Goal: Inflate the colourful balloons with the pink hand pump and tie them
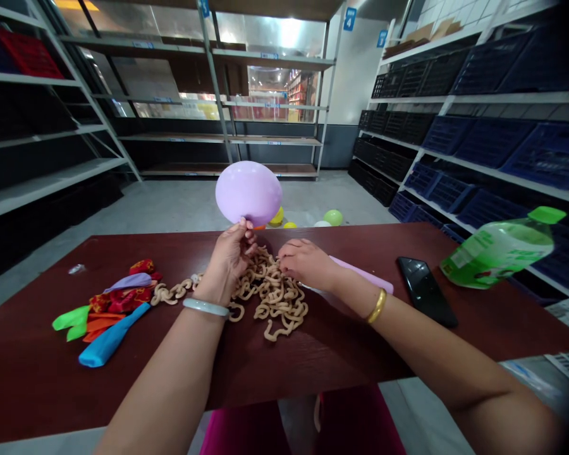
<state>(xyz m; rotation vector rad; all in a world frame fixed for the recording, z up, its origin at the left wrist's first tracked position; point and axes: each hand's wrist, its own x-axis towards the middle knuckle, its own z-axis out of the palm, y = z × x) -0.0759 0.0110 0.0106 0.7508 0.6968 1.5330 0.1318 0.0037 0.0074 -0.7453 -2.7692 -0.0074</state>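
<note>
Lilac balloon in L grip: neck security unverified

Risks: L grip [231,249] pinches lilac balloon [249,191] at its neck; balloon stands just above the fingertips. Neck mostly hidden; can't tell if knotted. If untied & pinch slackens, air would likely escape and balloon shoot off. If tied, a slip could let it drift over the worktop [341,354]'s far edge, just beyond L grip. Squeezing too hard near the neck might burst it.

R grip [308,260]: fingers curled at heap of tan links [284,300]; can't tell if anything's held. Heap lies below & between both grips; loose links could snag fingers or get dragged along.

Surroundings: lilac stick [365,275] just R of R grip, partly behind the forearm; a sweep could knock it. Phone [425,291] further R, then green bottle [497,249] nr R end: obstructs reach that way. L of L grip: flat blue balloon [114,335], w/ green balloon [73,321] & red patterned pieces [123,297] adj. Floor beyond L grip: round green balloon [333,218], well apart.
</note>
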